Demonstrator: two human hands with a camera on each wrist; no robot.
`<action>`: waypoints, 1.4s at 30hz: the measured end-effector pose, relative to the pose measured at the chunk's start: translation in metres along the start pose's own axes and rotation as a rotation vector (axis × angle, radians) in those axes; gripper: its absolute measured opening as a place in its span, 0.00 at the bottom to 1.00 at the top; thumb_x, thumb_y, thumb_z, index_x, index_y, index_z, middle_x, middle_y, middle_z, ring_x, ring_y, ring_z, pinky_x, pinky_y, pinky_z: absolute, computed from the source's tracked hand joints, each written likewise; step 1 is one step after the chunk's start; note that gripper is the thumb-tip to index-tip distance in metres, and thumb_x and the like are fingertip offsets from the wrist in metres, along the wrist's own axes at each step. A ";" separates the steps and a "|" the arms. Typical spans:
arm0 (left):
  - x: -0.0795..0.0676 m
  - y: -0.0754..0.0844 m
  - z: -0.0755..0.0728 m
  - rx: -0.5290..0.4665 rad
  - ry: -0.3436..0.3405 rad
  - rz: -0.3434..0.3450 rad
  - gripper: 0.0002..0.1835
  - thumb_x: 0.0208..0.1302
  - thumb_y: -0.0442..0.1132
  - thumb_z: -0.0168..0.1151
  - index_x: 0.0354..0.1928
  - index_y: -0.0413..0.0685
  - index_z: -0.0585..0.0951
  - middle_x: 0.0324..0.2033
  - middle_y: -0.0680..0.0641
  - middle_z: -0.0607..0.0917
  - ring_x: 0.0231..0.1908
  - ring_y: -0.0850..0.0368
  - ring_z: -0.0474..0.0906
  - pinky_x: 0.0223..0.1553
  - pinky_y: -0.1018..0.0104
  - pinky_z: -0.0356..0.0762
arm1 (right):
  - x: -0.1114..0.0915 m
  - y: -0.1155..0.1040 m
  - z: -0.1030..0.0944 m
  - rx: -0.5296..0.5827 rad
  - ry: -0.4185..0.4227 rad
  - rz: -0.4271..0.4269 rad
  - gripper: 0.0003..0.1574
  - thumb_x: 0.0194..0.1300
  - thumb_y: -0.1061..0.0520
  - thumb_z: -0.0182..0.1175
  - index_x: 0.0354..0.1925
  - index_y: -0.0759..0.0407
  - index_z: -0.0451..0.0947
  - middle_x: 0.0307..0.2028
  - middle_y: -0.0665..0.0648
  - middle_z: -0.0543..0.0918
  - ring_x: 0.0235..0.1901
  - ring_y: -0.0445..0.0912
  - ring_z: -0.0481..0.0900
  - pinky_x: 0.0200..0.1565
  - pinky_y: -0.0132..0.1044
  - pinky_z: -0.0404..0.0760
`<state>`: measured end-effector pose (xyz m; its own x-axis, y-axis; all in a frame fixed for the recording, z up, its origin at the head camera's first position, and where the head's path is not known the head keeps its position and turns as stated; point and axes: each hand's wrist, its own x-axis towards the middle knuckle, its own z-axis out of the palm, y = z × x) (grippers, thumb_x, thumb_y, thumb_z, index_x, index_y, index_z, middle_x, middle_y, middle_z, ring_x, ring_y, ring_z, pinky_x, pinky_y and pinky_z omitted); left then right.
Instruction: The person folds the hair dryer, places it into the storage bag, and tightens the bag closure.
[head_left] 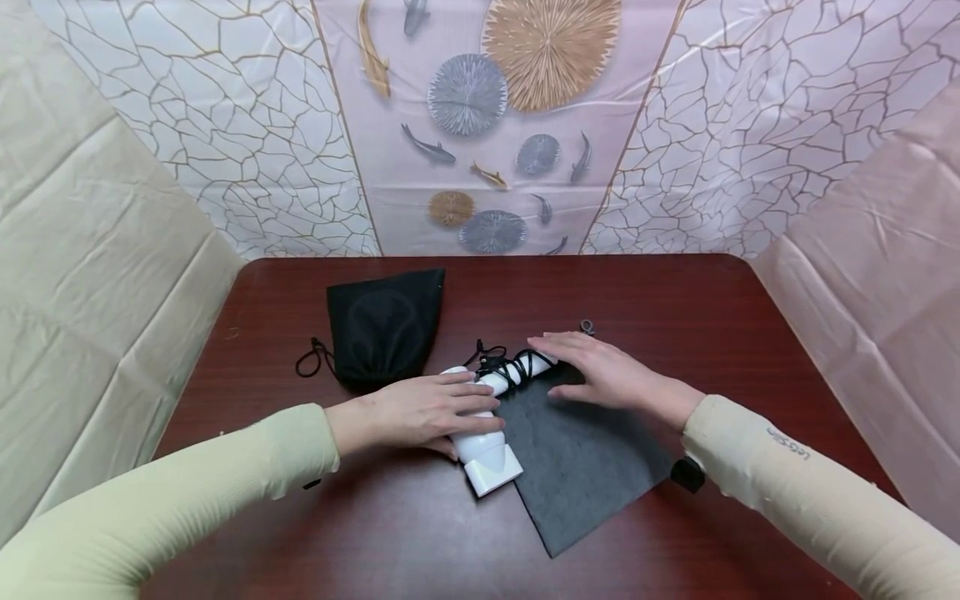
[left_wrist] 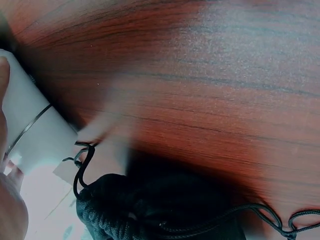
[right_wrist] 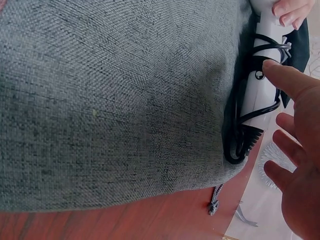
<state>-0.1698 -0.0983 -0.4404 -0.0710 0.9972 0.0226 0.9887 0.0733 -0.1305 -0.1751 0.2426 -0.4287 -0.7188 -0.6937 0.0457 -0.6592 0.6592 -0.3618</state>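
A white hair dryer [head_left: 482, 454] lies with its flat nozzle toward the near side and a black cord [head_left: 517, 372] wound round its handle. My left hand [head_left: 423, 410] grips the dryer's barrel, fingers over the top and thumb on the near side. Under the handle is a grey fabric bag [head_left: 592, 467], spread flat on the table. Beside the handle's far end, my right hand [head_left: 607, 371] has its fingers apart and relaxed. In the right wrist view, its thumb overlaps the cord-wrapped handle [right_wrist: 257, 95].
A black drawstring pouch [head_left: 382, 325] lies at the back left, its cord loop [head_left: 309, 358] trailing left. The grey bag's small cord end [head_left: 587, 327] sticks out behind the right hand. Reddish-brown wood [head_left: 360, 533] shows in front. Patterned cloth [head_left: 480, 167] hangs behind the table.
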 end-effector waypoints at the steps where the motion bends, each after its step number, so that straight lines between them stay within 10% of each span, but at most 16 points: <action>1: 0.000 0.000 0.000 -0.005 -0.004 0.000 0.39 0.72 0.64 0.62 0.78 0.55 0.72 0.74 0.45 0.76 0.77 0.50 0.68 0.80 0.49 0.60 | 0.001 0.000 0.000 0.000 0.000 -0.001 0.51 0.67 0.51 0.77 0.81 0.57 0.66 0.76 0.64 0.72 0.76 0.61 0.68 0.74 0.65 0.67; 23: -0.004 0.013 -0.010 -0.016 0.068 -0.037 0.38 0.70 0.60 0.67 0.77 0.54 0.73 0.69 0.46 0.80 0.71 0.48 0.75 0.75 0.50 0.68 | 0.012 -0.006 -0.009 0.092 -0.003 0.054 0.44 0.76 0.43 0.66 0.82 0.50 0.64 0.77 0.64 0.70 0.78 0.61 0.65 0.74 0.65 0.66; 42: -0.007 0.026 -0.049 0.200 0.118 -0.126 0.44 0.58 0.61 0.78 0.75 0.57 0.75 0.66 0.48 0.82 0.69 0.50 0.77 0.72 0.52 0.72 | 0.053 -0.002 -0.035 -0.009 -0.027 -0.105 0.52 0.68 0.45 0.75 0.81 0.55 0.65 0.77 0.62 0.71 0.77 0.61 0.66 0.78 0.61 0.62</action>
<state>-0.1376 -0.1045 -0.3957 -0.1643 0.9725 0.1650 0.9266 0.2095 -0.3121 -0.2196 0.2144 -0.3923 -0.6391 -0.7669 0.0575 -0.7328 0.5845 -0.3484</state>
